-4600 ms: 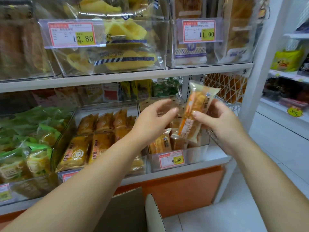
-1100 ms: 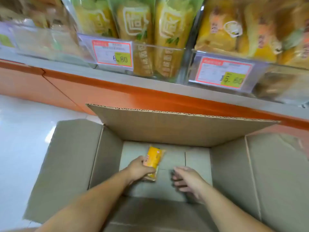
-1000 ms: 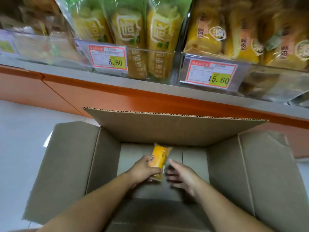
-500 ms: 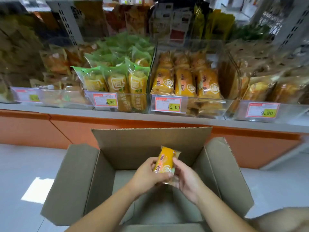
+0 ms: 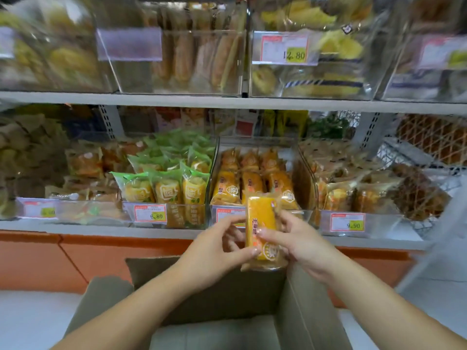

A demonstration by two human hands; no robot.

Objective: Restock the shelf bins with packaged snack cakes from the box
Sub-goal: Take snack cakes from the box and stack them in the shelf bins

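1. Your left hand (image 5: 217,248) pinches the lower left edge of the snack cake packet (image 5: 261,223), thumb in front and fingers behind. Your right hand (image 5: 300,246) grips its right side, with the thumb laid across the front. Both hands are closed on the packet.
2. The packet stands upright between your hands, above the far flap of the cardboard box (image 5: 202,271). It is level with the front edge of the lower shelf (image 5: 101,227).
3. A second ago the packet was down at the box floor in your left hand alone. Half a second ago both hands held it low over the box. It has now risen to shelf height, and your view has lifted with it.
4. So the pick is done and only the placing is left for this packet.
5. Directly behind the packet is the clear bin (image 5: 302,215) of matching orange packets (image 5: 227,188). It sits right of the green-wrapped packs (image 5: 166,190) and is the likely destination.
6. The part of the box floor that shows looks bare, so this may be the last packet. The near part of the floor is hidden.
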